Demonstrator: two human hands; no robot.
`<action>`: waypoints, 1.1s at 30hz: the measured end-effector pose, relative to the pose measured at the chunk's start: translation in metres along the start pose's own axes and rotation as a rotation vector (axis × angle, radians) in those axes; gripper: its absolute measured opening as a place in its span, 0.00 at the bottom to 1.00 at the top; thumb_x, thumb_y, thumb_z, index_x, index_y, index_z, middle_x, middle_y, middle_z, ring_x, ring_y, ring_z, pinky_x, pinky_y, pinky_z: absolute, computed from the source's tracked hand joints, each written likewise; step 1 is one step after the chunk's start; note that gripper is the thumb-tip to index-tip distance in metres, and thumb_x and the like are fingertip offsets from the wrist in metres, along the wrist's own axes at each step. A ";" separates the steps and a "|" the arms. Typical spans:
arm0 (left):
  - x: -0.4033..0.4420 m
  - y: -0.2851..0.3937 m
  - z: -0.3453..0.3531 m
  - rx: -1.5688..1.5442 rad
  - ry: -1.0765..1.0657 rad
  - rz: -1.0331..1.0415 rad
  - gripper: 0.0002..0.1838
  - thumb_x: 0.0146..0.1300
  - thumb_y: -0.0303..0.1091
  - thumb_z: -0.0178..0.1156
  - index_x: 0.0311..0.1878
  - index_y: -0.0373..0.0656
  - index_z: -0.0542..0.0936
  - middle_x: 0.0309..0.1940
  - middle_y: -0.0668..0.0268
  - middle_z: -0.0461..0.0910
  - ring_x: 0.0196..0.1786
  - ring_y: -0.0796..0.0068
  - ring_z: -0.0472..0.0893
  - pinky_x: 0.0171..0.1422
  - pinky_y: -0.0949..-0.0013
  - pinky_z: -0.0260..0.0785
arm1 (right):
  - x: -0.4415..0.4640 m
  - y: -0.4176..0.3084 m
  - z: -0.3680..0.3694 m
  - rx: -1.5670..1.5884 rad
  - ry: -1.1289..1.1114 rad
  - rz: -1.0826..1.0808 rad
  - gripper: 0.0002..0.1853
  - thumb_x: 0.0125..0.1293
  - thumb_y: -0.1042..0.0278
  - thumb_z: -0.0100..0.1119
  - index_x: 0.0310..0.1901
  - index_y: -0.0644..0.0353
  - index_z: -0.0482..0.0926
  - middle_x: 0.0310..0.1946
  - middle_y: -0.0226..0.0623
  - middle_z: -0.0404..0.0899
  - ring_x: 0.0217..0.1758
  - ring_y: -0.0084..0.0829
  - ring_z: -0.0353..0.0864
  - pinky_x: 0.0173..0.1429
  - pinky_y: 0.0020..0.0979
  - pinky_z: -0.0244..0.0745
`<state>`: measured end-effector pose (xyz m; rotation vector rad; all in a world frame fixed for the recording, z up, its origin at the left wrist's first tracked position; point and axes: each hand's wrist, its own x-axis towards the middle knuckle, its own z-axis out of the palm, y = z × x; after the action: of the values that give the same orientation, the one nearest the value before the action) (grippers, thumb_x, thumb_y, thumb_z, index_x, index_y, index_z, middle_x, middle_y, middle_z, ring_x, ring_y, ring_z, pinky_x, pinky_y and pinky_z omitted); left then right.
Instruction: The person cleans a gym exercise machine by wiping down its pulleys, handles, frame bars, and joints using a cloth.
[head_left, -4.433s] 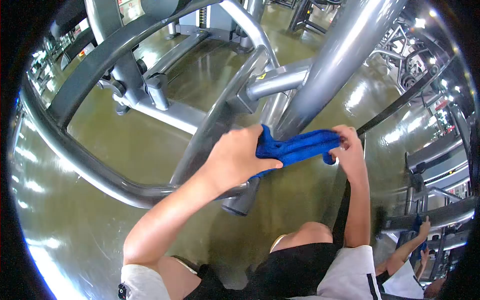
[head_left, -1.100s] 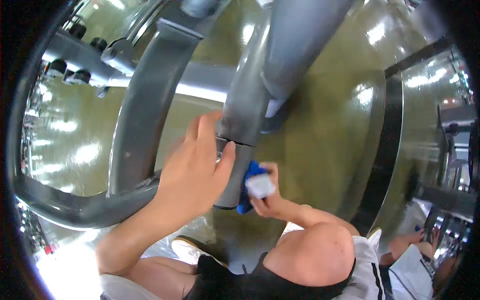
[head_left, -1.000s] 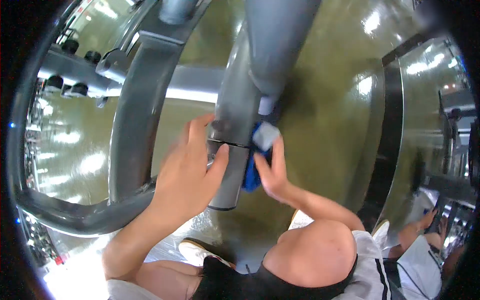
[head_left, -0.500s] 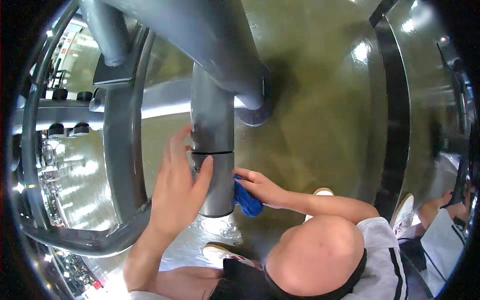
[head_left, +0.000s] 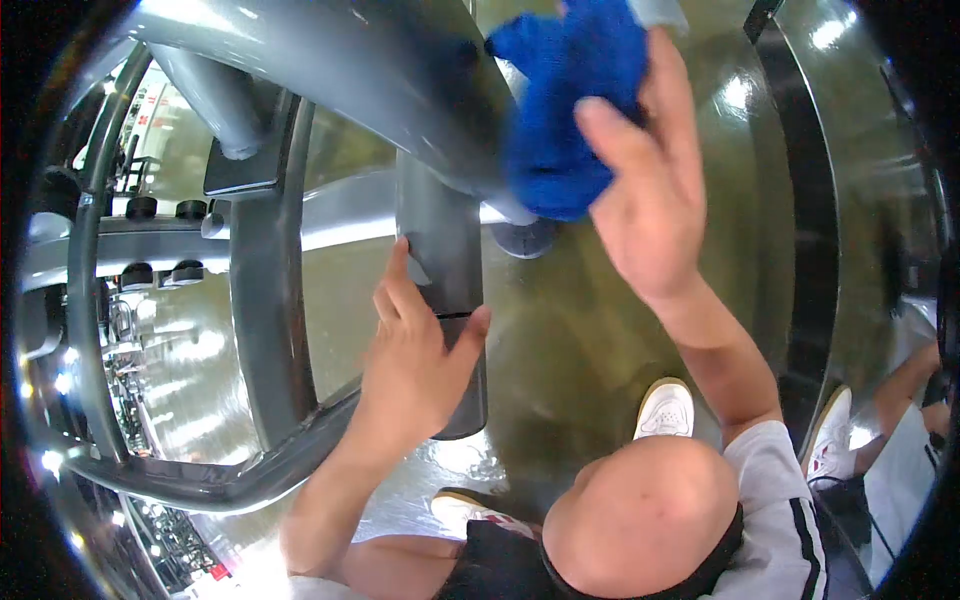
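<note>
A blue cloth [head_left: 575,110] is bunched in my right hand [head_left: 655,190], which is raised at the upper middle of the head view. The cloth overlaps the thick grey tube [head_left: 390,90] in view; whether it touches the metal I cannot tell. My left hand [head_left: 415,355] lies against the upright grey post [head_left: 440,240] with its fingers spread, the thumb across the post's dark seam. Nothing is held in that hand. Part of the post's lower end is hidden behind the left hand.
Curved dark grey frame bars [head_left: 265,480] stand on the left, near my left forearm. A rail with black knobs [head_left: 140,275] is behind them. On the right runs a black-edged reflective panel [head_left: 850,200]. My white shoe [head_left: 665,410] is on the glossy floor [head_left: 560,340].
My right hand has lifted the blue cloth from beside the lower post up to the thick tube. My left hand has shifted slightly right in view, still at the post.
</note>
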<state>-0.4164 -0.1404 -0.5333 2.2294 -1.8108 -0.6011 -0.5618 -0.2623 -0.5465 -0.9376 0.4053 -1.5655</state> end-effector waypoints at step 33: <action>-0.004 0.009 0.009 0.269 0.057 -0.063 0.47 0.57 0.43 0.59 0.70 0.33 0.41 0.55 0.39 0.63 0.51 0.38 0.73 0.51 0.49 0.70 | -0.025 0.081 -0.050 -1.026 -0.452 -0.621 0.15 0.47 0.79 0.67 0.40 0.60 0.81 0.30 0.37 0.77 0.25 0.33 0.76 0.29 0.29 0.73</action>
<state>-0.4284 -0.1378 -0.5369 2.4544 -1.8961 -0.3153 -0.5471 -0.2701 -0.6433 -2.3326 0.6418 -1.5845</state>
